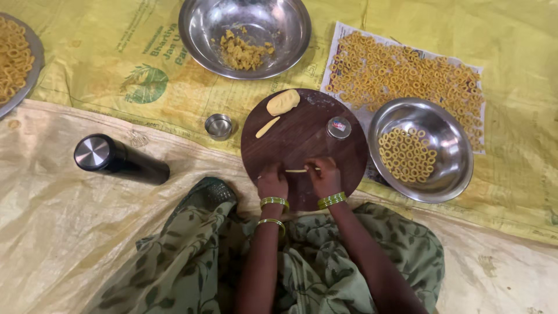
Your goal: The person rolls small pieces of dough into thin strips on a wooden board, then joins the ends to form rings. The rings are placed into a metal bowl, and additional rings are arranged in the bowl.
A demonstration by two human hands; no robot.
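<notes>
On a round dark wooden board (302, 131) lies a thin yellow dough strand (297, 171), stretched between my two hands. My left hand (272, 181) pinches its left end and my right hand (323, 175) pinches its right end, both resting on the board's near part. Farther back on the board sit a dough lump (283, 102) and a short dough stick (267, 127). A small steel cup (338, 127) stands on the board's right side. Green and gold bangles ring both wrists.
A steel bowl of dough rings (419, 149) sits right of the board, beside a paper sheet covered in rings (407, 72). A large steel bowl with dough crumbs (244, 36) is behind. A small steel cup (219, 126), a black flask (119, 159) and a ring-filled plate (14, 58) lie left.
</notes>
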